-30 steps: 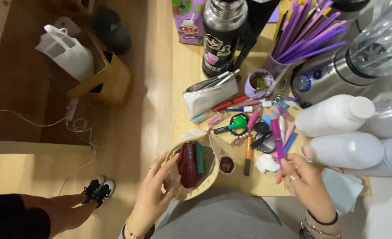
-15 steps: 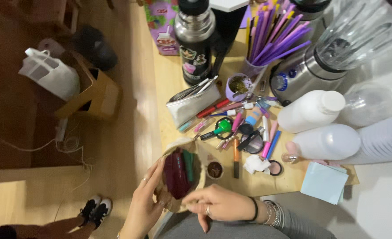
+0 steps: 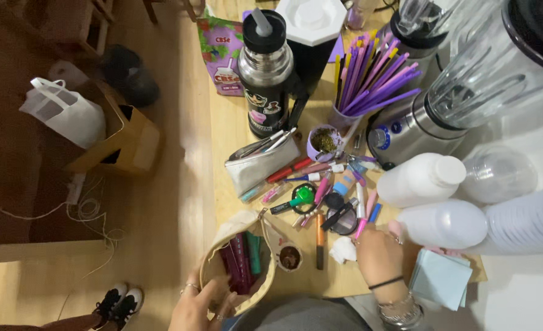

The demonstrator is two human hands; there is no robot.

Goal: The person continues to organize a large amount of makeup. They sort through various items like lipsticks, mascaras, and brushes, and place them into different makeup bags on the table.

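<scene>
Pouch (image 3: 237,270) at table edge, hands (image 3: 378,254) apart

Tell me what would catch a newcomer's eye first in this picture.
Probably the heap of pens and markers strewn across the middle of the wooden table, with the right hand reaching into its near edge. Just below, the left hand holds open a beige pouch with dark red tubes inside. Behind the heap stand a steel flask and a cup of purple straws.
</scene>
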